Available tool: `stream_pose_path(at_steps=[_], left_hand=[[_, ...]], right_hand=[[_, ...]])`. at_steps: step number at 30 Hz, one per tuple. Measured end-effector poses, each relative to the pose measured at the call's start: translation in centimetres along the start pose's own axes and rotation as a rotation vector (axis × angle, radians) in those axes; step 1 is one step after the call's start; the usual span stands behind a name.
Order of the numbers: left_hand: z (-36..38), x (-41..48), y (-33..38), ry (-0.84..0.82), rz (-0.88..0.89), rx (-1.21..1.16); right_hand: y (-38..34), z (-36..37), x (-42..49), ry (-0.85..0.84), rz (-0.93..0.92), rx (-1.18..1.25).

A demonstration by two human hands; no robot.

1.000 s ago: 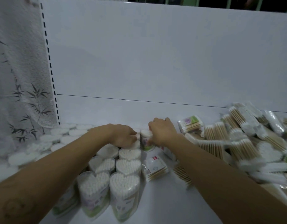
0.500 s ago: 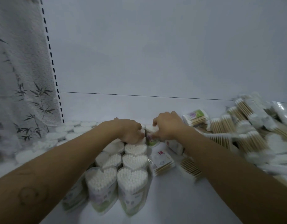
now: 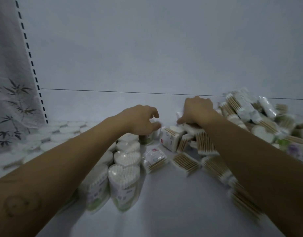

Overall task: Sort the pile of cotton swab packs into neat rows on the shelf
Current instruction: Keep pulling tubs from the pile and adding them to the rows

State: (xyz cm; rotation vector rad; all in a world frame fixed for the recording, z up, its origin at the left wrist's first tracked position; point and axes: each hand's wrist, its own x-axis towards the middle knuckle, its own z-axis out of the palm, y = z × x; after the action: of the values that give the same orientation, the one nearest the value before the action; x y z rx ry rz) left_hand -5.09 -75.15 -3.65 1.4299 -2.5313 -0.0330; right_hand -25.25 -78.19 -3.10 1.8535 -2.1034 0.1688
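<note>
SORTING THE SWABS: A person's left hand (image 3: 140,121) hovers, fingers loosely curled and holding nothing, over the far end of two rows of heart-shaped cotton swab packs (image 3: 124,177) standing on a white shelf (image 3: 164,211). The right hand (image 3: 197,109) reaches into the loose pile (image 3: 260,124) at right. Its fingers are hidden behind the knuckles, so whether it grips a pack cannot be told.

The step in hand appears to be fetching the next pack for the rows. Done well, that means lifting one pack clear rather than dragging it, since the heap leans on itself and could slide. The pack then needs standing upright, touching the last in line.

Four heart tops show in the right row. The left row shows at least two, the rest hidden by the forearm. Two flat wooden-stick packs (image 3: 154,157) lie just beside the rows, apart from the heap. The pile itself is too jumbled and blurred to count.
</note>
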Motion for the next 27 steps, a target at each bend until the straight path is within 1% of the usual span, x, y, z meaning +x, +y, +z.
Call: stream_pose_path(at_steps=[2,3,4,6,8,9,11,13,15,17,19,21,24,25,27], left_hand=[[0.0,-0.2,-0.2,0.056,-0.022,-0.050],[0.1,-0.5,-0.5,0.091,-0.037,-0.075],[0.2,-0.8,-0.7,0.122,-0.052,-0.091],[0.3,-1.4,-1.3,0.164,-0.069,-0.075],[0.1,-2.0,-1.6,0.206,-0.070,-0.104],[-0.1,-2.2,-1.6,0.241,-0.061,-0.165],[-0.3,-2.6,-1.2,0.312,-0.032,-0.311],[-0.5,-2.8,-0.6,0.352,-0.012,-0.394],[-0.5,-3.0,-0.2,0.321,-0.017,-0.537],[-0.6,-3.2,-0.1,0.276,-0.036,-0.767],[-0.5,-3.1,-0.3,0.284,-0.080,-0.879],[-0.3,-3.0,-0.8,0.324,-0.122,-0.880],[-0.2,-2.5,-1.6,0.335,-0.126,-0.930],[-0.2,-2.3,-1.8,0.319,-0.112,-0.947],[-0.3,-2.0,-2.1,0.286,-0.074,-0.926]], right_hand=[[0.0,-0.1,-0.1,0.005,0.017,0.056],[0.0,-0.3,-0.2,0.021,0.022,0.144],[-0.1,-0.8,-0.4,0.039,0.020,0.277],[-0.8,-1.9,-1.3,0.074,-0.011,0.679],[-1.9,-2.8,-2.7,0.048,-0.008,1.093],[-2.5,-3.0,-3.3,0.021,0.011,1.223],[-3.4,-3.0,-4.0,-0.026,0.049,1.386],[-4.2,-2.8,-4.7,-0.067,0.092,1.553],[-4.9,-2.6,-5.3,-0.105,0.135,1.711],[-5.8,-2.2,-5.5,-0.103,0.145,1.738],[-6.5,-1.4,-5.6,-0.049,0.176,1.730],[-6.9,-0.5,-5.7,0.058,0.210,1.696],[-6.9,0.8,-5.9,0.194,0.168,1.581],[-6.8,1.1,-5.9,0.214,0.142,1.546],[-6.5,1.1,-6.0,0.189,0.068,1.467]])
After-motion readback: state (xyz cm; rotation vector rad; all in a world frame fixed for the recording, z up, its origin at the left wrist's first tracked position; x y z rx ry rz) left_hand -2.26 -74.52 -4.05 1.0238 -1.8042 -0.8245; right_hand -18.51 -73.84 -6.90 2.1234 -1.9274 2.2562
